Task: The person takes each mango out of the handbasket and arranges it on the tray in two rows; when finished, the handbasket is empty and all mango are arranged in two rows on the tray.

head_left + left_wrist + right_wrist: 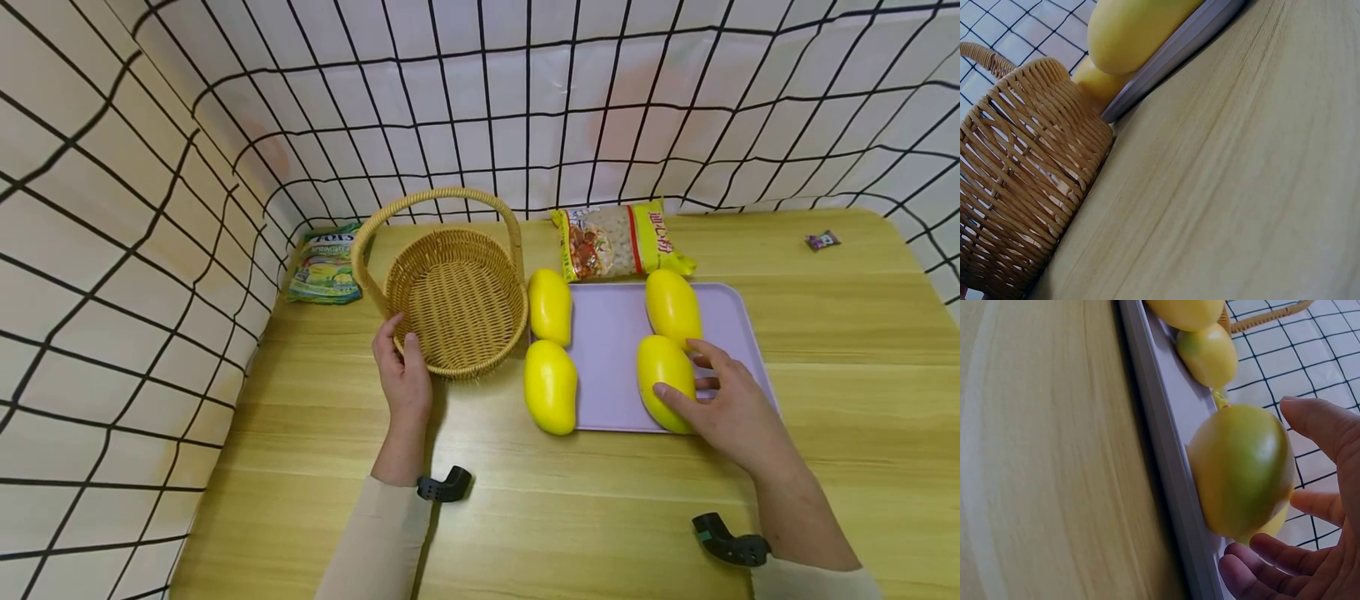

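Observation:
My left hand (405, 379) holds the near left side of a round wicker basket (457, 308), thumb over its rim. The basket has a tall arched handle and nothing inside; its woven wall fills the left of the left wrist view. Over on the right, my right hand (738, 408) is spread around the near right yellow mango (663, 379), thumb on one side and loosely bent fingers on the other. In the right wrist view a gap shows between the thumb (1316, 419) and this mango (1244, 472). Another mango (672, 307) lies just behind it.
A lilac tray (607, 358) carries the mangoes; two more, one far (550, 307) and one near (551, 387), lie along its left edge beside the basket. Behind stand a yellow food bag (618, 240) and a green packet (327, 265). A small purple wrapper (822, 241) lies far right.

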Demonstrator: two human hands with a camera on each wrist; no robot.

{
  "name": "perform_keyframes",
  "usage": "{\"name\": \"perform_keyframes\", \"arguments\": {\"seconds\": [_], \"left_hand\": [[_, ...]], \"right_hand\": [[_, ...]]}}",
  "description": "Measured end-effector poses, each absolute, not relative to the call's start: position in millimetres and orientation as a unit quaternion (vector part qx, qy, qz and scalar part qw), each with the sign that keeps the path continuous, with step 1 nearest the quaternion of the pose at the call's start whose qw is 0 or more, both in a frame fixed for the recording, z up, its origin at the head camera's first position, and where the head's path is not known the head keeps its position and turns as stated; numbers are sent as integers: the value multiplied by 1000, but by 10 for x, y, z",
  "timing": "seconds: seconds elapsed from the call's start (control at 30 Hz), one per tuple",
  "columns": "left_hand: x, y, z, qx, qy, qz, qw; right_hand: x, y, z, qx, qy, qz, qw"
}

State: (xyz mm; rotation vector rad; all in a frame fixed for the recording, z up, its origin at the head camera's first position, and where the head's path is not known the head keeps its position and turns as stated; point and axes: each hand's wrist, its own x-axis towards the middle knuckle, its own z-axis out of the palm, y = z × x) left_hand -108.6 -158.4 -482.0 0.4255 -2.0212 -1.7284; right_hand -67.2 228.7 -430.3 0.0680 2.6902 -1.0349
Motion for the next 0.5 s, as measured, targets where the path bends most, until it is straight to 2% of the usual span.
{"name": "perform_keyframes", "arguments": {"seconds": [0.4,0.5], "left_hand": [[-1070,-1591,-4831,161,-721,-640,212],[-1069,-1577,-4805,169,-714,-639,230]], "right_hand": [[-712,2399,-4286,31,930,-347,117],[-749,2422,-4252,19,935,-341,99]]}}
